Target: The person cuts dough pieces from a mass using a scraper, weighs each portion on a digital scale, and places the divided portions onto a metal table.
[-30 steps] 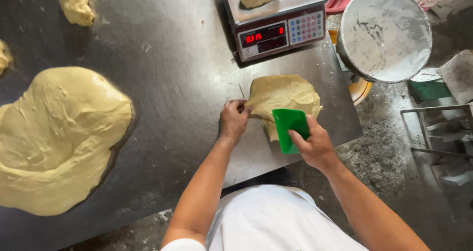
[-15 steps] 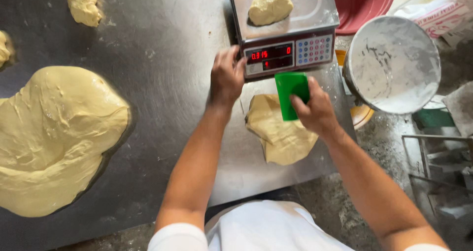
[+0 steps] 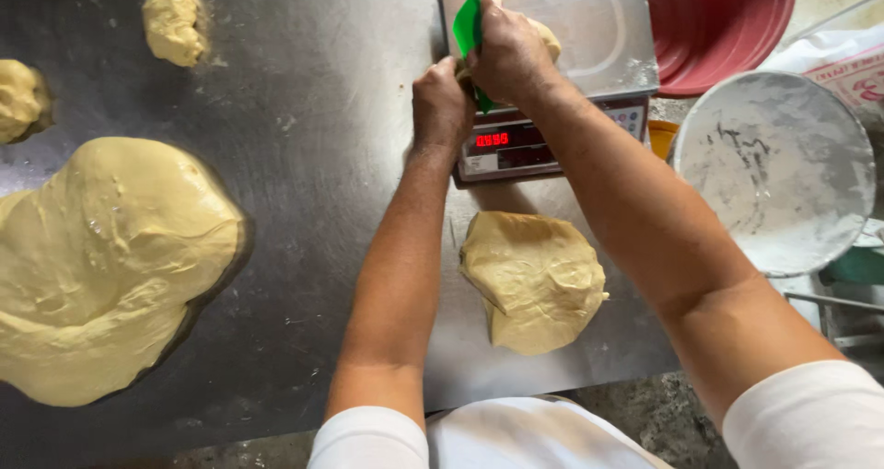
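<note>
Over the scale's steel pan, near the table's far edge, the right hand (image 3: 509,53) is closed around a green plastic scraper (image 3: 467,25), with a bit of dough (image 3: 549,38) showing just behind the knuckles. Touching it, the left hand (image 3: 442,110) is curled at the front of the scale (image 3: 599,27); whether it grips anything, I cannot tell. Nearer the front edge lies a dough piece (image 3: 534,280). At the left edge spreads a big dough mass (image 3: 101,266).

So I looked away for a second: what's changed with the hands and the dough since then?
Both hands went up from the near dough to the scale. The right hand keeps its grip on the green scraper; the left hand now sits beside it. The big dough hasn't moved.
</note>
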